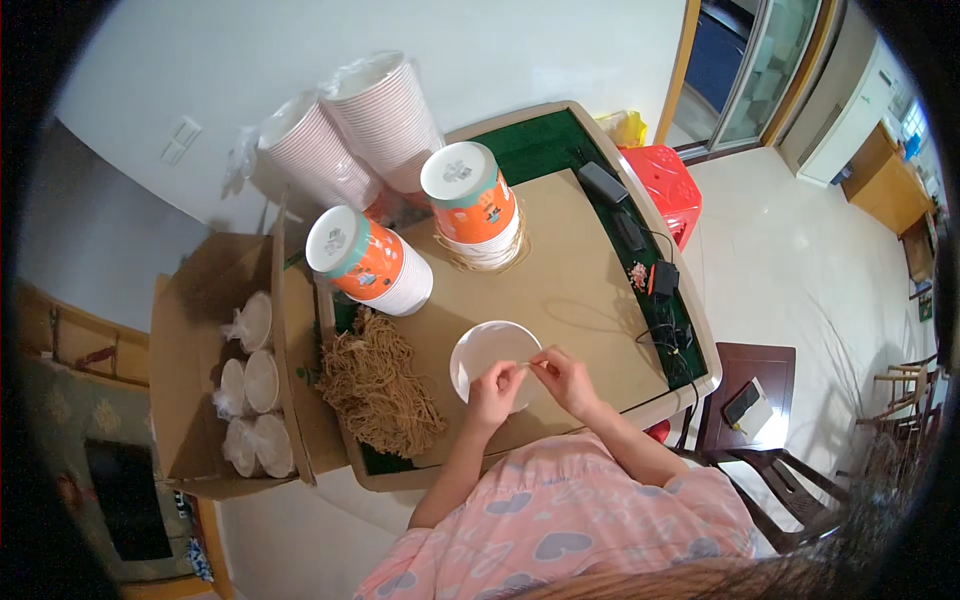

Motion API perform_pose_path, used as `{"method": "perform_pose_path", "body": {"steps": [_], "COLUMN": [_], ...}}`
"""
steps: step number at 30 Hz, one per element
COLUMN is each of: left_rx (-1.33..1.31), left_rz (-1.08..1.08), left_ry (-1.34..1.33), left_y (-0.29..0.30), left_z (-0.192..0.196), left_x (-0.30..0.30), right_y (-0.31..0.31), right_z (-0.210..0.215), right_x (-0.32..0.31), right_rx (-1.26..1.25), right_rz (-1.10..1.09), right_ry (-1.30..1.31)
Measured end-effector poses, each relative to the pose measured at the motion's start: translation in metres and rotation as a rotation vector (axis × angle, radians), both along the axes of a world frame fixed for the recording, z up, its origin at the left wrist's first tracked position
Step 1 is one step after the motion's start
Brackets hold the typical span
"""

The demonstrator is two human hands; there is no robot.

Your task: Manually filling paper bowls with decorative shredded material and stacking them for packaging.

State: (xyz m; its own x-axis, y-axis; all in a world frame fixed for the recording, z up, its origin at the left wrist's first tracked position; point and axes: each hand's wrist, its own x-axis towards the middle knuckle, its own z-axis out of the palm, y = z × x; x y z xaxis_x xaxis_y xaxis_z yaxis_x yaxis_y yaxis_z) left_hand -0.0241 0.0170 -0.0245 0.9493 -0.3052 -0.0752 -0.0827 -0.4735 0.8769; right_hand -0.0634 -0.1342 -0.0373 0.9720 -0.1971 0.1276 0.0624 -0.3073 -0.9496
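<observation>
Close together, the hands (563,382) pinch their fingertips over the white bowl (487,350), on what I cannot tell

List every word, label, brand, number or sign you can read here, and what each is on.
Nothing can be read clearly enough to quote.
Left orange cup stack: dark print on the upturned base, too small to read.
Right orange cup stack: similar dark print on its base, also too small.
Pink top: pale lettering, too faint and creased to read.

White bowl (482,346) partly hidden (behind left hand (494,392)), pinched item (526,366) indistinct
</observation>
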Motion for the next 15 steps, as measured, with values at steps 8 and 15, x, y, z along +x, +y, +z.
{"method": "perform_pose_path", "body": {"steps": [8,15], "left_rx": [-0.193,-0.163], "left_rz": [-0.147,-0.255], "left_ry": [0.098,0.126], "left_y": [0.0,-0.005], "left_z": [0.025,0.058], "left_x": [-0.02,-0.042], "right_y": [-0.006,-0.015], "right_z": [-0.01,-0.048], "right_x": [-0.012,0.0], "right_rx": [-0.23,-0.223], "right_rz": [0.055,-0.085], "right_ry": [-0.219,-0.211]}}
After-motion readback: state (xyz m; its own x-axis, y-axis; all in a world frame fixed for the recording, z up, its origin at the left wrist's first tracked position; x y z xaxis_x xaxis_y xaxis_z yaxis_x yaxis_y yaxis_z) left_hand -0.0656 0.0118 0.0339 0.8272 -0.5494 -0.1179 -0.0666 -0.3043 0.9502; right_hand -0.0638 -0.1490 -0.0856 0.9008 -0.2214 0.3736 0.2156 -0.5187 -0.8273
